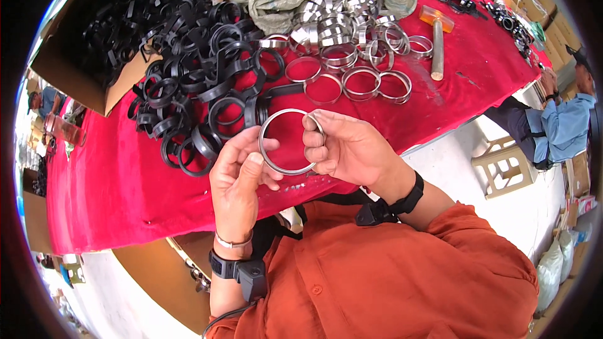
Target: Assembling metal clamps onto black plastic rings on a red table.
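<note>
Between my two hands I hold up a thin silver metal ring (269,162) over the near edge of the red-covered table. My left hand (239,172) pinches its left rim, thumb in front and fingers behind. On the other side my right hand (348,147) grips the upper right rim, with the fingers curled round it. Just beyond the hands lie several loose metal rings (361,85). A heap of black ring-shaped parts with arms (217,81) spreads to the left of them.
Shiny metal rings spill from a woven sack (264,0). A mallet (438,50) with an orange head lies right of them. An open cardboard box (69,75) of black parts stands at far left. A person in blue (565,119) is near a plastic stool (502,166) at right.
</note>
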Tool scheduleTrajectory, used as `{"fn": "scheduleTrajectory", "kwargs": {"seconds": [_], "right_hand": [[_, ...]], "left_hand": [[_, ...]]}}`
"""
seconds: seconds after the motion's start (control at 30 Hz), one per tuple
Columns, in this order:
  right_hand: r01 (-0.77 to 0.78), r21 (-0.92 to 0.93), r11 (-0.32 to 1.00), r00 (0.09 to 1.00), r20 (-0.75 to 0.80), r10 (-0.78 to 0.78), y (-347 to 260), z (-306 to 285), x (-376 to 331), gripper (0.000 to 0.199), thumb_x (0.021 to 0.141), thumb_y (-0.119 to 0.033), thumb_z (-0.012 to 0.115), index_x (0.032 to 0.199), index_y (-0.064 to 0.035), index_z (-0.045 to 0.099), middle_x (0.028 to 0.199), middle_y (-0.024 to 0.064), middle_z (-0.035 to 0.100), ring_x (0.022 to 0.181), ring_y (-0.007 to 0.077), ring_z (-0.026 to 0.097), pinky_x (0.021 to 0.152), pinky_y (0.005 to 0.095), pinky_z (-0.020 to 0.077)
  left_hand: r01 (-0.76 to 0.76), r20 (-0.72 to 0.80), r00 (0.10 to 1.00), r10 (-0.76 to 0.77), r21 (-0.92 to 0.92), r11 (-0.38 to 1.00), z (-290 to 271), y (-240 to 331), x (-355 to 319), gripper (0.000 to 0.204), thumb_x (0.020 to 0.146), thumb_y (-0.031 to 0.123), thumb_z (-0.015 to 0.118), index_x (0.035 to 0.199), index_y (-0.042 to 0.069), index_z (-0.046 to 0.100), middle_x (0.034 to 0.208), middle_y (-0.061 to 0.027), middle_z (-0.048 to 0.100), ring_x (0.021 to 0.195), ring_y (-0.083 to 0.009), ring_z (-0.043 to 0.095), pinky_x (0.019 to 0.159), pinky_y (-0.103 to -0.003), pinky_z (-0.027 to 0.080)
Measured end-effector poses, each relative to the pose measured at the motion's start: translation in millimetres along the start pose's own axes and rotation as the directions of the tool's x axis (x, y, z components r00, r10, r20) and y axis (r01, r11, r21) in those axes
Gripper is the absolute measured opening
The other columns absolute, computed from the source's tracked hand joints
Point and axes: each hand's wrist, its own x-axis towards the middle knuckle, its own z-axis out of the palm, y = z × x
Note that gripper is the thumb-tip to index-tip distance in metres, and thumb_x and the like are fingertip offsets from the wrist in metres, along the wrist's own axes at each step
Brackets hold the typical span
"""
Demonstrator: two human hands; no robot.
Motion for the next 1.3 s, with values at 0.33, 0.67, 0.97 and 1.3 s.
{"fn": "scheduleTrajectory", "kwargs": {"seconds": [0.33, 0.67, 0.97, 1.3], "right_hand": [[-0.059, -0.135, 0.989, 0.997, -0.051, 0.052, 25.4, 6.0, 11.5, 0.019, 0.094, -0.019, 0.046, 0.1, -0.003, 0.054, 0.085, 0.0051, 0.062, 0.075, 0.0183, 0.064, 0.057, 0.0246, 0.0478], [0.026, -0.811, 0.584, 0.998, -0.013, -0.063, 14.0, 12.5, -16.2, 0.01, 0.087, -0.012, 0.055, 0.086, -0.0024, 0.06, 0.08, 0.0027, 0.062, 0.073, 0.007, 0.054, 0.066, 0.0218, 0.043], [0.145, -0.862, 0.487, 0.973, 0.034, -0.229, 18.0, 6.9, -18.2, 0.006, 0.086, -0.007, 0.056, 0.085, -0.0017, 0.059, 0.086, 0.0006, 0.054, 0.078, 0.0055, 0.049, 0.069, 0.0203, 0.0393], [0.17, -0.86, 0.481, 0.952, 0.016, -0.307, 14.9, 4.3, -28.0, 0.007, 0.088, -0.008, 0.054, 0.088, -0.0022, 0.058, 0.083, 0.0002, 0.055, 0.076, 0.0054, 0.049, 0.068, 0.0212, 0.0397]], "left_hand": [[0.051, -0.127, 0.988, -0.091, -0.292, 0.955, -13.6, 4.5, -23.4, 0.022, 0.09, 0.016, 0.052, 0.106, 0.0, 0.055, 0.078, -0.0067, 0.058, 0.052, -0.0097, 0.05, 0.042, -0.019, 0.038], [-0.061, -0.251, 0.932, 0.262, 0.603, 0.796, -66.5, 7.7, -52.0, 0.012, 0.088, 0.005, 0.052, 0.093, 0.001, 0.062, 0.081, -0.004, 0.06, 0.062, -0.0075, 0.055, 0.051, -0.02, 0.043], [0.119, -0.183, 0.88, 0.437, 0.978, 0.169, -71.5, -2.6, 27.7, 0.027, 0.073, 0.02, 0.071, 0.073, -0.002, 0.056, 0.064, -0.0131, 0.058, 0.058, -0.0229, 0.057, 0.055, -0.034, 0.045], [-0.193, 0.058, 0.825, 0.562, 0.964, 0.184, -25.4, 17.5, 6.6, 0.028, 0.072, 0.016, 0.074, 0.074, 0.002, 0.05, 0.062, -0.01, 0.047, 0.052, -0.0235, 0.046, 0.049, -0.03, 0.041]]}}
